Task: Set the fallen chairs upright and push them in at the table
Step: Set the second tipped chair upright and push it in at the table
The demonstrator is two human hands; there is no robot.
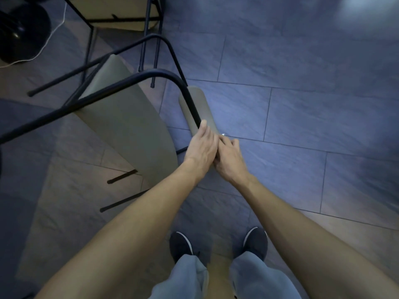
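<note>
Gripping fallen chair (129,117) backrest (197,108) with both hands, left hand (201,147) and right hand (230,157) clamped together; legs point away left of backrest

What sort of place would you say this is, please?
Probably an indoor dining area: dark tiled floor, a tipped metal-legged chair gripped by both hands, another chair standing beyond.

Matt black metal chair frame (121,83), smooth matt beige seat (129,126), rough slate-like floor tiles (302,93)
</note>
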